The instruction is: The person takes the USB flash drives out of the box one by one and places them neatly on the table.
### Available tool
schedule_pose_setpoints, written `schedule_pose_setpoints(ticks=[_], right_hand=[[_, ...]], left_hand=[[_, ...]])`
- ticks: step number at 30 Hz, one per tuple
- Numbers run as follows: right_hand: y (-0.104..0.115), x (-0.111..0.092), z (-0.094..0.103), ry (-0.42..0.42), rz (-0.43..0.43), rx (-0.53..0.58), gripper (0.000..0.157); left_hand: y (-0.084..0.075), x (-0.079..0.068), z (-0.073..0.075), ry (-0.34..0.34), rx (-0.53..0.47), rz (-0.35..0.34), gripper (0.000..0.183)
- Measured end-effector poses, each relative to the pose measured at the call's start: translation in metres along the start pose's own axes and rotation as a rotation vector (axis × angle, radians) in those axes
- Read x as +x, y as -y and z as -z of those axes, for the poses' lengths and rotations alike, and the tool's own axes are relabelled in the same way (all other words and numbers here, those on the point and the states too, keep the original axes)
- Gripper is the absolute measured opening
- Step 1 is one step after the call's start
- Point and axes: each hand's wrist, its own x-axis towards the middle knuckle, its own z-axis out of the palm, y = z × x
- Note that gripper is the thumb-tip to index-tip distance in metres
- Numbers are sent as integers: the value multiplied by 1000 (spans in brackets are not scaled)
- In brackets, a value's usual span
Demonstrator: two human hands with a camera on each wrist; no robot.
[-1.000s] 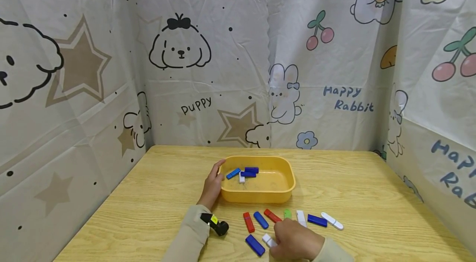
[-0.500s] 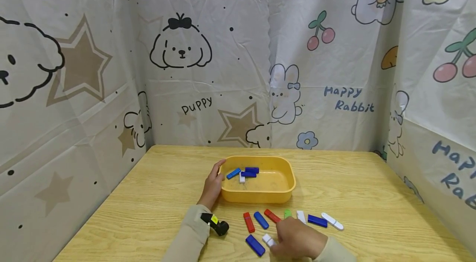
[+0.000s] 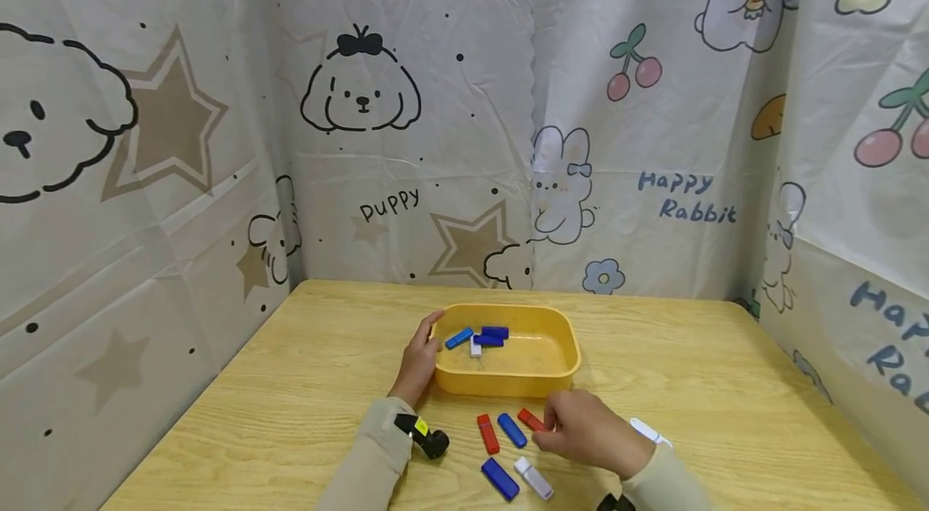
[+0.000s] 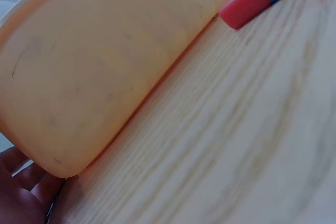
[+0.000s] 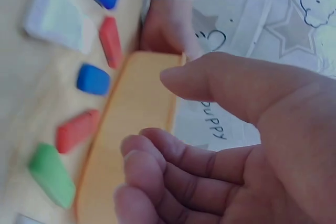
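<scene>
Pale printed cloth (image 3: 435,148), wooden table (image 3: 305,366)

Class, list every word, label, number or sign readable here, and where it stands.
"puppy": back curtain.
"Happy Rabbit": back curtain, further right.
"Hap" and "Rab", cut off: right curtain.
Yellow label on the left wrist's strap: too small to read.
Small sticks: no readable text.

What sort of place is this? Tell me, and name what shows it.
Probably a makeshift recording booth: printed cloth hangs behind and on both sides of a wood-grain table, and a small black device, perhaps a camera, is strapped over the left sleeve.
</scene>
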Motion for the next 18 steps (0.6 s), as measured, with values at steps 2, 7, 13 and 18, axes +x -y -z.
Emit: schedule_pose_setpoints(ticks=[2, 7, 13, 18], right_hand=[[1, 4, 6, -19, -4, 9, 23], [3, 14, 17, -65, 9, -9, 18], [2, 31, 22, -148, 40, -92, 13], [-1, 49, 20, -178, -40, -112, 14]], left_hand=[[0, 0, 0, 0, -1, 4, 55], [0, 0, 0, 7, -11, 5, 54], [-1, 1, 0, 4, -4, -10, 54], [1, 0, 0, 4, -6, -18, 54]])
